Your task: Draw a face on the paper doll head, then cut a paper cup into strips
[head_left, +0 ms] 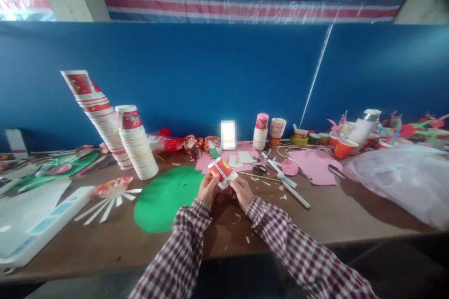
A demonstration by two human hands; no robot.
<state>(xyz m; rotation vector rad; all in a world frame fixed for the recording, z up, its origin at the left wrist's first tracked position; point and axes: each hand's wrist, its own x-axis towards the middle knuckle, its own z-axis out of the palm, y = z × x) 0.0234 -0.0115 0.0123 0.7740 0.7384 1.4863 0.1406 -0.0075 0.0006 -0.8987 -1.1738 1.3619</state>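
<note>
The red-and-white paper cup (220, 168) sits tilted above the front middle of the table (273, 247), pinched between both hands; the left hand (209, 188) grips its left side, the right hand (242, 191) its lower right; whether it is whole or cut, I cannot tell; a light, even pinch at the edges should spare the thin wall from creasing; the green sheet (161, 205) lies just left, the scissors (260, 168) beyond the right hand, cup stacks (138, 149) farther left.
</note>
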